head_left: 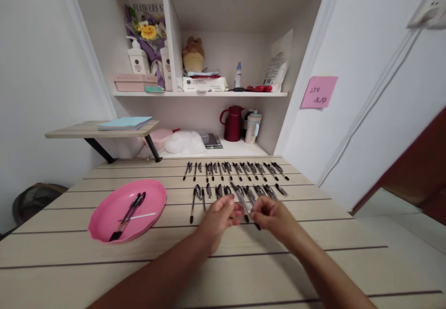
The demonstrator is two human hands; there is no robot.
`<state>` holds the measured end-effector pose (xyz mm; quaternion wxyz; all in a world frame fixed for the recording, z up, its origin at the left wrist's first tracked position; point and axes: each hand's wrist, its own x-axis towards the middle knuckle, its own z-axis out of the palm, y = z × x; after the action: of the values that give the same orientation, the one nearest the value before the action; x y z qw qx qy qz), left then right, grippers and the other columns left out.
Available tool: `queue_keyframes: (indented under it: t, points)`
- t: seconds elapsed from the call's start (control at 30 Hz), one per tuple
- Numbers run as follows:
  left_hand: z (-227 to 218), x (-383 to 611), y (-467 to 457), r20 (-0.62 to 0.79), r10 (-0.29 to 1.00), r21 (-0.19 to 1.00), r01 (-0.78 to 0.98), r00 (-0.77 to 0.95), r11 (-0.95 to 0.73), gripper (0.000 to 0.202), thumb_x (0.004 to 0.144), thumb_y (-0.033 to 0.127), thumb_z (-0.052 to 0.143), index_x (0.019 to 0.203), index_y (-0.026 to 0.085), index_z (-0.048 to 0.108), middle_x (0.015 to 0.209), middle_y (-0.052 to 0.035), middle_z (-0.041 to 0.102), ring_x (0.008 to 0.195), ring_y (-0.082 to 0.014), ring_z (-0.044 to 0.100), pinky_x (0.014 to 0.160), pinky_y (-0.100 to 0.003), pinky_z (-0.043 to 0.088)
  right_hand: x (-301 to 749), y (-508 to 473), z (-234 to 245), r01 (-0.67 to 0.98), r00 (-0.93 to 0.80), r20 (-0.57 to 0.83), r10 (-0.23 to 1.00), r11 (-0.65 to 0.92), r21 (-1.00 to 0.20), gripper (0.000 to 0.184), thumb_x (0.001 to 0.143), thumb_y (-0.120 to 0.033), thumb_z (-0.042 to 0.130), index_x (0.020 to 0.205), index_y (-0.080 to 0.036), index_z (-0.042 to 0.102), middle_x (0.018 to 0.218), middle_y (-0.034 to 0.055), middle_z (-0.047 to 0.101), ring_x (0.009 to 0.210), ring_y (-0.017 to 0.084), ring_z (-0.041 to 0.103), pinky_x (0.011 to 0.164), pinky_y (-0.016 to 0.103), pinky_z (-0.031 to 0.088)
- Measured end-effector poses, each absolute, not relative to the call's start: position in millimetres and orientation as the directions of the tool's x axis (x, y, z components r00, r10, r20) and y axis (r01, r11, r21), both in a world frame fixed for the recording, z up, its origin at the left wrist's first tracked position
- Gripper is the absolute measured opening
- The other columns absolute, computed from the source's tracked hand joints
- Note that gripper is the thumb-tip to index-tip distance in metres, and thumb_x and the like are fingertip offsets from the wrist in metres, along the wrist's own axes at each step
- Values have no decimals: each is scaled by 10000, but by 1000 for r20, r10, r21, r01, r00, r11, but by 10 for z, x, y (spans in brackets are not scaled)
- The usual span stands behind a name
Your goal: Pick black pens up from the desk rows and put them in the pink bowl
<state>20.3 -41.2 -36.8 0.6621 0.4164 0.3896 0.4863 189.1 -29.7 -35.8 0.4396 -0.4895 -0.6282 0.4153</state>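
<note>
Several black-capped clear pens [238, 172] lie in two rows across the slatted tabletop [167, 276], many with loose black caps beside them. My left hand [221, 216] is at the near row, its fingers loosely bent and apart, with nothing visible in its grasp. Close to its fingertips is a slanted pen [242, 203]; I cannot tell whether they touch. My right hand [273, 215] is closed in a pinch on another pen, whose black end [257, 226] shows below the fingers. The rest of that pen is partly hidden by the hand and blurred.
A pink plate [158, 202] on the left holds a few black pens [128, 213] and a thin white stick [139, 216]. Behind it stands a small raised shelf [76, 130] with blue paper [125, 122]. A red jug [232, 124] and a tumbler [252, 128] stand at the back.
</note>
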Motion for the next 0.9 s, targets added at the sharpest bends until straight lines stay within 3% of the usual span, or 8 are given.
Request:
queue_keyframes:
  t: [0.13, 0.3, 0.43, 0.57, 0.9]
  points:
    - [-444, 210, -397, -110, 979, 863, -473, 172, 180, 344, 705, 451, 604, 835, 143, 523, 818, -73, 607, 757, -151, 584, 700, -284, 436, 1566, -439, -425, 215, -194, 155, 969, 197, -957, 136, 598, -211, 620, 553, -194, 493, 515, -51, 504, 487, 90, 412, 477, 222, 324]
    - [-476, 100, -416, -89, 975, 956, -257, 202, 141, 325, 730, 466, 539, 786, 150, 489, 592, 23, 521, 510, -96, 535, 543, -229, 428, 1665, -245, -276, 97, -32, 92, 995, 95, -991, 197, 596, -344, 691, 670, -181, 610, 580, -21, 566, 534, 113, 477, 509, 239, 367]
    - [-467, 69, -447, -54, 963, 984, -148, 263, 95, 293, 763, 453, 478, 789, 161, 482, 535, 74, 422, 336, -33, 339, 362, -166, 272, 1686, -114, -138, -106, 40, 86, 995, 90, -990, 301, 575, -390, 731, 769, -179, 641, 688, 22, 632, 613, 139, 546, 562, 254, 411]
    - [-484, 56, -437, -53, 957, 992, -96, 286, 83, 265, 793, 411, 444, 788, 154, 506, 517, 73, 393, 352, -24, 259, 362, -170, 167, 1594, -90, -112, -160, 55, 102, 993, 110, -981, 303, 569, -384, 746, 776, -185, 649, 750, 39, 663, 635, 146, 570, 579, 263, 422]
    - [-565, 10, -413, -2, 948, 999, -33, 319, 13, 271, 814, 397, 422, 802, 150, 531, 531, 55, 420, 407, -39, 278, 430, -192, 207, 1540, -124, -99, -110, 7, 91, 996, 92, -990, 275, 586, -361, 742, 774, -179, 656, 693, 13, 627, 613, 123, 549, 542, 229, 389]
